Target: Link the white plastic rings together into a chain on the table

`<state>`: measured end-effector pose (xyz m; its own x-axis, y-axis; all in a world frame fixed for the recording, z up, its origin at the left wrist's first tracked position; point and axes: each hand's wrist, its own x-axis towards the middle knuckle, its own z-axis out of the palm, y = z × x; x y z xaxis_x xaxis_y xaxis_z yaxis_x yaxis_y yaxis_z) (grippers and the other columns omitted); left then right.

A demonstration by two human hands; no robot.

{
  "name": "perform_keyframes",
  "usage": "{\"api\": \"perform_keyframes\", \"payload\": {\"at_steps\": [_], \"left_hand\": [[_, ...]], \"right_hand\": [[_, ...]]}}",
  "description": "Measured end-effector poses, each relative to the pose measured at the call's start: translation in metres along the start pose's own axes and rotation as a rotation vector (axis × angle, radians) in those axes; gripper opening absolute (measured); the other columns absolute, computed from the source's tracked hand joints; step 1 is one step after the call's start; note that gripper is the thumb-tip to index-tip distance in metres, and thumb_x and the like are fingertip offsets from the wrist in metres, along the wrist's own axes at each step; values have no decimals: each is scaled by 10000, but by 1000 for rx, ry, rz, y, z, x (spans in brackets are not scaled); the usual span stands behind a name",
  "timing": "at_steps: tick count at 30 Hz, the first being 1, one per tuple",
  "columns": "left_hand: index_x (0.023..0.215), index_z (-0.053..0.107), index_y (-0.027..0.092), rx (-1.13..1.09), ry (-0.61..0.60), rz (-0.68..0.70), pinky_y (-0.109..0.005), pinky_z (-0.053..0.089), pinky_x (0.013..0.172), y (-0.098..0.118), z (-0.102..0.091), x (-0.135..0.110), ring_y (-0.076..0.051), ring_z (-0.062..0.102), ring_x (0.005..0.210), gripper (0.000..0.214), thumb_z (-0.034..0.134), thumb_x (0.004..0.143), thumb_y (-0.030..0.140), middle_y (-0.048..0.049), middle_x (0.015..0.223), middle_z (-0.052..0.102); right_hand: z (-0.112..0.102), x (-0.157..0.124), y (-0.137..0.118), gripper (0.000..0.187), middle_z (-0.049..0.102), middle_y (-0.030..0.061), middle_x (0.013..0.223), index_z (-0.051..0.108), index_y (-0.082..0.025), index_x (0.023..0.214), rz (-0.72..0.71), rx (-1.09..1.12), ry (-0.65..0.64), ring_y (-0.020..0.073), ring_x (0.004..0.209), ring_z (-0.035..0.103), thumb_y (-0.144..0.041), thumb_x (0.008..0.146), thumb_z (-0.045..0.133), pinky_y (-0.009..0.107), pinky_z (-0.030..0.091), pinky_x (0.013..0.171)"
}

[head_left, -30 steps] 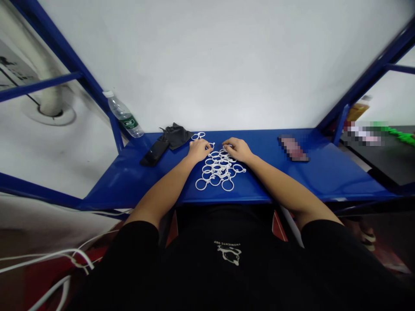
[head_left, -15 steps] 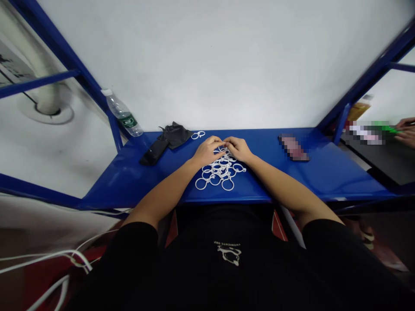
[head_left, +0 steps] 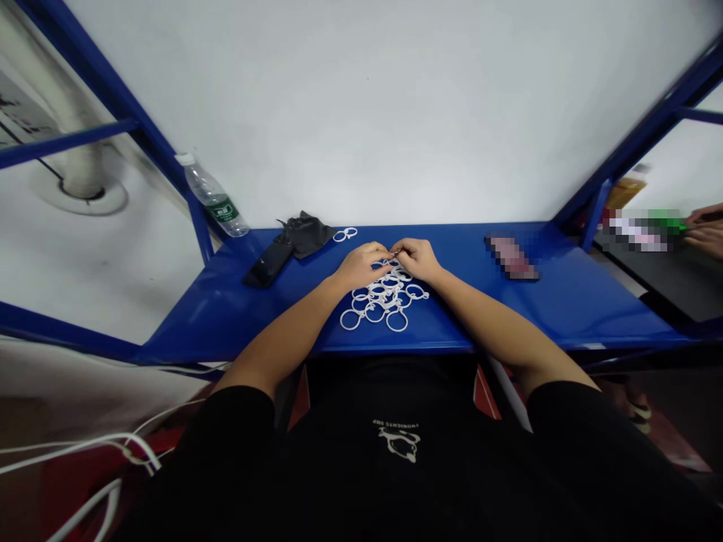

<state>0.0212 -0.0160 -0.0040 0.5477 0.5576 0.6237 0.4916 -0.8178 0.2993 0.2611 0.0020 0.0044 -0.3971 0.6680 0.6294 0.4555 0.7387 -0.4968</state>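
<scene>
Our left hand (head_left: 358,266) and our right hand (head_left: 415,260) are together at the far edge of the white plastic rings (head_left: 381,299), with their fingertips meeting over the top of the bunch. They seem to pinch a ring between them, though the fingers hide exactly which one. The rings lie in a linked, overlapping cluster flat on the blue metal counter (head_left: 542,301), directly in front of us and partly under both palms. Just beyond our left hand, a small pair of loose rings (head_left: 345,235) sits apart from the cluster, near the back edge.

Further left on the counter, a crumpled black cloth (head_left: 302,232) touches a black phone (head_left: 269,263). A water bottle (head_left: 212,199) with a green label leans against the blue frame (head_left: 129,128) at the back left corner. To our right lies a flat object (head_left: 511,257), too pixelated to name. Beyond the counter's right end, a co-worker's hand (head_left: 706,239) shows at the picture's edge, well apart from ours. Our black shirt (head_left: 395,444) fills the bottom of the view.
</scene>
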Motion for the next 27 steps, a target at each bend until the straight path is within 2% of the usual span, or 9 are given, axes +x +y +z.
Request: {"api": "perform_keyframes", "payload": {"at_steps": [4,8,11,13,16,21,24,27], "left_hand": [[1111,861,253,6,20,29,-472,645,1058,-2,-3,2,-260,790,1102,149,775,1071,368,-82,1164,839],[987,844,257,118,109,-139,-528,591,1114,-13,-8,4,-291,761,1124,221,697,1098,379,-94,1147,846],[1129,863,261,228,171,-333,-610,517,1201,-32,-10,2,-377,695,1326,171,766,1034,366,-136,1349,830],[1262,847,267,273,174,-451,-665,469,1239,-46,-8,-2,-441,611,1461,308,818,985,397,-166,1502,775],[1404,793,268,297,118,-556,-732,423,1239,-62,-3,-8,-513,508,1569,508,841,958,506,-205,1595,715],[1336,804,274,312,32,-586,-752,390,1226,-70,1,-11,-516,537,1532,460,797,984,571,-203,1532,756],[1314,811,262,329,21,-557,-702,408,1220,-66,-1,-10,-467,621,1428,394,802,999,499,-197,1465,789],[1302,822,259,321,-42,-525,-651,421,1217,-57,-3,-7,-420,691,1339,332,807,1012,419,-175,1439,799]], "right_hand": [[-1,2,-1,263,862,60,885,843,-212,860,19,-34,-13,221,767,756,-179,875,583,330,593,800],[-4,2,-3,311,869,71,917,844,-230,821,13,-45,-78,244,846,792,-197,919,551,362,623,879],[-4,1,-3,356,882,64,960,881,-226,932,9,-9,-112,244,887,814,-192,932,527,370,643,907],[-4,0,-2,401,890,51,978,895,-216,1081,15,7,-127,238,896,825,-181,928,526,364,652,907],[-3,-1,0,454,905,55,1045,880,-202,1236,8,2,-131,242,951,847,-184,938,538,362,658,931],[0,1,3,379,910,91,1124,912,-199,1100,-68,-74,-204,267,1013,855,-214,948,566,391,656,978],[1,1,3,368,908,100,1114,917,-194,1085,-80,-104,-225,274,1005,848,-216,938,580,398,653,965],[1,1,3,370,904,90,1123,914,-208,1118,-51,-122,-203,265,984,836,-209,945,587,395,650,945]]}}
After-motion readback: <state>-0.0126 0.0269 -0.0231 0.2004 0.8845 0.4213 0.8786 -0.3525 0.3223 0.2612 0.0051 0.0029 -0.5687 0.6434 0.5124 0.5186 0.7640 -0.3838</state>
